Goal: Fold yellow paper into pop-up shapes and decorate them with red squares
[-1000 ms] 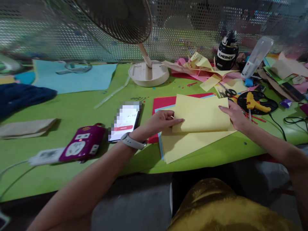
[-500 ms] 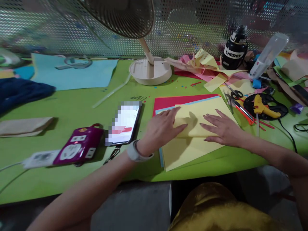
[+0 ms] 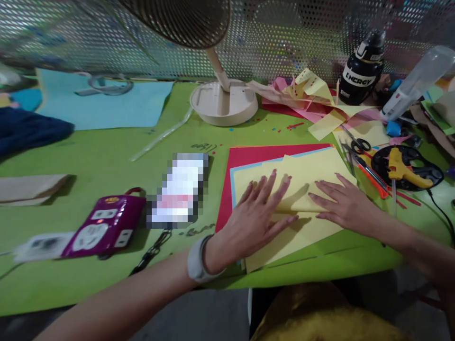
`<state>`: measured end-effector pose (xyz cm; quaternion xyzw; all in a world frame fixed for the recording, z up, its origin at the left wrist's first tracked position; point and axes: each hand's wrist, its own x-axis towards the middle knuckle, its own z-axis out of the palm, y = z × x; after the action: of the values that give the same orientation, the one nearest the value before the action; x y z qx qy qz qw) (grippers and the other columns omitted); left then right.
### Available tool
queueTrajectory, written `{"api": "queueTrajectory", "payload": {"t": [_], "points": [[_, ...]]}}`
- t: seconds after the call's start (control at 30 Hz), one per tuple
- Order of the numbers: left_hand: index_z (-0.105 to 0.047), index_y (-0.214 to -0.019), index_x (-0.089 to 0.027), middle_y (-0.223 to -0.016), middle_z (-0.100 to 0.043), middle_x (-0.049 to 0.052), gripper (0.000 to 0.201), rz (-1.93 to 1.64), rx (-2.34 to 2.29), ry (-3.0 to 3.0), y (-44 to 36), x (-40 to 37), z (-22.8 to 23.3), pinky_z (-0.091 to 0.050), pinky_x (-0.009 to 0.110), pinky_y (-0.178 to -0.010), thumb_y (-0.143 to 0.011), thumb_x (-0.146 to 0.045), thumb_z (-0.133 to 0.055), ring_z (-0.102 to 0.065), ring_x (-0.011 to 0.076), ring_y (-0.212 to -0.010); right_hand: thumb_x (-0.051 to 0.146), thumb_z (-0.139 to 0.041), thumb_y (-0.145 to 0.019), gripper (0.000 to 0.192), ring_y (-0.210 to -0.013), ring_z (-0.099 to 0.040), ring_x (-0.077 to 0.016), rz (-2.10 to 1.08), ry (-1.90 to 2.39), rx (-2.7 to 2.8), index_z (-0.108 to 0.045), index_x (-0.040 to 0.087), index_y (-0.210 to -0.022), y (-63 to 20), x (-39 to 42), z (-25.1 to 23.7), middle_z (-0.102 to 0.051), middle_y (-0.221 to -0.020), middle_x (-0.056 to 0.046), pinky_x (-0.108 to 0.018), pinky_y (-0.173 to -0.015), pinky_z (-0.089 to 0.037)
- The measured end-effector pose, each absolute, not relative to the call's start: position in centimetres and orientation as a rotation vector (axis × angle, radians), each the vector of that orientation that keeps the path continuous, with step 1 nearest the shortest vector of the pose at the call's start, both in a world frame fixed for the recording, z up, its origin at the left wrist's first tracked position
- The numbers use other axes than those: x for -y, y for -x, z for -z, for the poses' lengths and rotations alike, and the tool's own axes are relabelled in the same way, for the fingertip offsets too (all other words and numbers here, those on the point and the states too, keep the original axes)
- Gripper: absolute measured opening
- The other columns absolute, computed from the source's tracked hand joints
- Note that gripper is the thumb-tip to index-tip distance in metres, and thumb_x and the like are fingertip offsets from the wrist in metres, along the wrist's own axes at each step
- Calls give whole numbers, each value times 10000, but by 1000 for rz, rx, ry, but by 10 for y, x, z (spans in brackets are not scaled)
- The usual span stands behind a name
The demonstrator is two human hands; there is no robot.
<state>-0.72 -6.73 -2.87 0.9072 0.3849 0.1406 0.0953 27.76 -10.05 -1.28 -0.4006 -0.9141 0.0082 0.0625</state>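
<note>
A folded yellow paper sheet [image 3: 313, 173] lies on a stack of red [image 3: 249, 155], light blue and yellow sheets near the green table's front edge. My left hand [image 3: 256, 215] lies flat on the fold's left part, fingers spread. My right hand [image 3: 343, 203] rests flat on its right part, palm down. Neither hand grips anything. A pale watch band is on my left wrist.
A phone [image 3: 179, 189] and a purple power strip [image 3: 103, 226] lie to the left. A fan base [image 3: 223, 102] stands behind. Scissors [image 3: 355, 144], a yellow glue gun [image 3: 405, 168], a black bottle [image 3: 360, 71] and paper scraps [image 3: 313, 92] crowd the right. A perforated metal screen backs the table.
The yellow flap, raised a second ago, now lies folded flat. Both hands moved from its edges onto its top and slid toward me, pressing the crease.
</note>
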Motion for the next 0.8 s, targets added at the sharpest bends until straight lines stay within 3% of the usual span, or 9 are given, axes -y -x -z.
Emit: {"api": "queueTrajectory", "payload": {"t": [0.23, 0.33, 0.4, 0.53, 0.67, 0.8], "points": [[135, -1614, -249, -1683, -154, 176, 945, -552, -976, -2652, 5, 65, 25, -266, 551, -1232, -977, -565, -488, -179, 327, -1548, 301, -557, -997, 485, -1487, -370, -285, 46, 1135, 2819, -492, 342, -1476, -285, 96, 7, -449, -1574, -85, -633, -1234, -202], [143, -1611, -251, -1689, -137, 167, 948, -617, -966, -2559, 5, 62, 27, -358, 480, -1203, -978, -561, -491, -196, 297, -1549, 346, -562, -992, 510, -1498, -343, -298, 19, 1161, 2817, -468, 363, -1493, -289, 92, 9, -418, -1593, -75, -624, -1241, -194], [89, -1623, -259, -1693, -120, 161, 908, -600, -1010, -2543, 6, 61, 29, -370, 475, -1196, -983, -556, -482, -205, 303, -1547, 337, -562, -994, 530, -1505, -321, -321, 29, 1162, 2827, -444, 352, -1510, -290, 91, 10, -375, -1615, -97, -649, -1220, -221], [-31, -1634, -289, -1690, -144, 152, 821, -503, -1124, -2634, 6, 63, 34, -223, 605, -1230, -991, -531, -480, -186, 370, -1541, 304, -563, -998, 560, -1514, -299, -318, 38, 1118, 2873, -399, 366, -1530, -289, 91, 11, -369, -1614, -110, -669, -1195, -245], [-62, -1631, -322, -1683, -208, 112, 741, -478, -1160, -2670, 5, 65, 40, -189, 594, -1243, -1016, -464, -449, -222, 349, -1535, 230, -526, -1011, 544, -1518, -286, -314, 121, 1135, 2873, -401, 352, -1526, -290, 90, 11, -380, -1606, -126, -668, -1196, -240], [-232, -1607, -296, -1666, -262, 117, 615, -492, -1150, -2728, 5, 65, 44, -208, 595, -1237, -1029, -382, -426, -231, 359, -1531, 172, -498, -1010, 540, -1531, -255, -289, 111, 1133, 2852, -415, 332, -1519, -291, 89, 10, -398, -1598, -113, -650, -1214, -221]]}}
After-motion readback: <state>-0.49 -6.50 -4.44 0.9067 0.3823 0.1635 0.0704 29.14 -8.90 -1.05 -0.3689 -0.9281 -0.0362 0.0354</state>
